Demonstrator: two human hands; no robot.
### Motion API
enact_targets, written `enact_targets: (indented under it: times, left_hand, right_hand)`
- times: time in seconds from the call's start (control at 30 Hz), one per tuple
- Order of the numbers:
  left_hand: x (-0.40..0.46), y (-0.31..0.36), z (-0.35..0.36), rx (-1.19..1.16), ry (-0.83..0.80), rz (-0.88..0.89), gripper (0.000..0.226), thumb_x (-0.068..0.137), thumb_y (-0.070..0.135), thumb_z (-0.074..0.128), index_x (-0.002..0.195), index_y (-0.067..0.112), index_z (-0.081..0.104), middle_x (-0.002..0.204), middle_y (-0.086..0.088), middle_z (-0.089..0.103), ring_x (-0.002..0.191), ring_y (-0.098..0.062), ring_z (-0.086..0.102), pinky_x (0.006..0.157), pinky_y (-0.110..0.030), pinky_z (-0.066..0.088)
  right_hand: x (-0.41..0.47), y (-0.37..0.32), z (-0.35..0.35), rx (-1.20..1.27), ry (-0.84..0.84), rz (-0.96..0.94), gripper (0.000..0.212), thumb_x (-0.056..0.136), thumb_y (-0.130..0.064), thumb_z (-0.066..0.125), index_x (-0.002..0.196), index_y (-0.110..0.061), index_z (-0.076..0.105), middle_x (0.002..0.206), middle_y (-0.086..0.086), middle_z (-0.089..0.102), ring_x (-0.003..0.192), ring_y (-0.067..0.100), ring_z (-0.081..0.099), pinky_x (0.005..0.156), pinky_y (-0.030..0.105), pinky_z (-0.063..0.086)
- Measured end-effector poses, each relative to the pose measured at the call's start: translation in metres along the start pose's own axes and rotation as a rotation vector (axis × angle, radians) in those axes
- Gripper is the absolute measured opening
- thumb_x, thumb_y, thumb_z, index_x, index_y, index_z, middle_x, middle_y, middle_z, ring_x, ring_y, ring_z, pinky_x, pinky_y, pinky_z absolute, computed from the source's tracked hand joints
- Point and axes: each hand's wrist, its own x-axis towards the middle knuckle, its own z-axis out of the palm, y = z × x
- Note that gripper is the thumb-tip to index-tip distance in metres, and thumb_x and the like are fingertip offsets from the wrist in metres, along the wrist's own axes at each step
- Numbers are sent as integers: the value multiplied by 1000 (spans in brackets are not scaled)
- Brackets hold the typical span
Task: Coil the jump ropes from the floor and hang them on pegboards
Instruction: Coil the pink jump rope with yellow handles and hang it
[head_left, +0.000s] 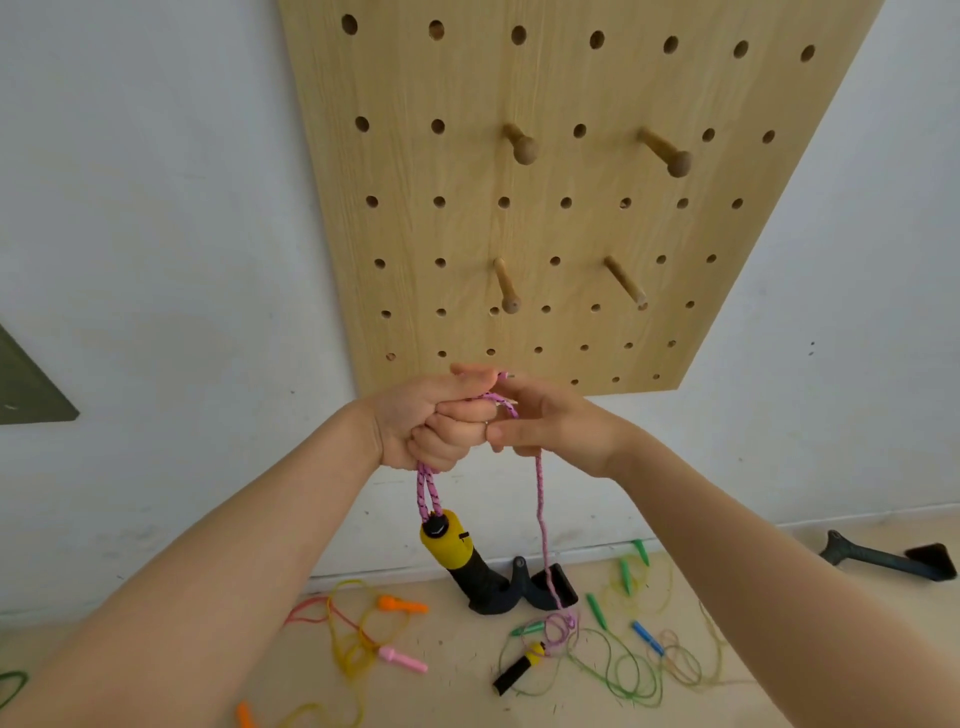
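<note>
Bare forearms reach forward; the left hand (436, 421) is fisted around the pink braided jump rope (540, 499), its yellow-and-black handle (451, 551) dangling below. The right hand (550, 421) pinches the rope beneath the wooden pegboard (571, 218).

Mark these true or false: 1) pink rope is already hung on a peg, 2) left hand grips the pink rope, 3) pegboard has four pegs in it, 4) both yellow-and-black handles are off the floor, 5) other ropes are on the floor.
1) False. The pink braided jump rope is in the hands below the light wooden pegboard, on no peg.
2) True. The left hand has its fingers curled round it; the right hand pinches a strand.
3) True. Four wooden pegs stick out.
4) False. One yellow-and-black handle hangs; the other handle lies on the floor.
5) True. Orange, yellow and green ropes lie there.
</note>
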Motion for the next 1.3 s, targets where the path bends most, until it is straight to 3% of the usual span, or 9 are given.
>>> enact_targets:
  times: [0.1,0.23,0.5,0.67,0.77,0.93,1.1,1.2,1.3]
  left_hand:
    - [5,-4,0,-88,-23,41,57,76,58,63,47,21,30,41,9,31,26,0,33,29,-10,28]
    - [15,-7,5,-2,389,183,54,85,54,45,42,21,39,44,6,37,34,-5,34,38,-15,33]
    - [41,0,17,-145,341,727,41,68,47,76,45,21,54,43,6,51,74,-17,66,101,-35,44]
    - [47,3,27,-200,357,827,26,67,43,78,70,20,65,59,8,52,56,-10,55,80,-29,52]
    - [53,6,33,-267,396,823,24,81,37,62,90,17,70,65,6,53,49,-8,51,61,-26,51]
    - [58,10,42,-218,641,623,35,89,37,40,61,17,48,39,8,30,32,-7,33,41,-18,37]
    - [63,8,47,-398,516,722,44,88,41,38,50,21,46,42,9,38,26,0,32,33,-14,28]
    - [64,7,50,-418,525,867,32,89,32,39,99,25,68,64,7,64,22,-1,32,30,-12,28]
    - [64,2,49,-305,629,825,47,89,28,40,135,40,39,107,-1,70,27,-1,31,34,-11,30]
  right_hand:
    - [-3,-3,-8,-78,19,1,19,88,-9,62,104,-18,57,68,-21,57,55,2,41,51,14,31]
    - [-12,1,-32,-84,112,47,17,90,-15,57,74,-15,54,58,-6,41,51,6,31,51,19,24]
    - [-8,1,-64,809,40,-170,37,68,-30,76,51,-23,44,44,-9,25,50,10,44,64,23,43]
    - [-9,6,-76,724,360,52,49,92,-28,51,45,-22,40,41,-6,33,46,9,50,55,24,54]
    - [-16,9,-74,539,277,132,42,95,-27,45,55,-18,37,43,-4,33,44,13,46,53,23,49]
    - [-25,8,-82,267,130,134,32,99,-23,39,69,-13,41,51,-2,36,50,16,44,56,22,44]
    - [-29,29,-87,22,244,82,26,100,-20,39,80,-14,55,65,-2,52,58,8,47,54,19,39]
    - [-33,46,-83,-153,331,135,28,99,-19,40,79,-15,59,59,-2,40,54,10,34,54,20,30]
    - [-36,52,-78,-413,401,154,29,99,-21,39,78,-15,58,59,-6,39,51,9,32,50,18,26]
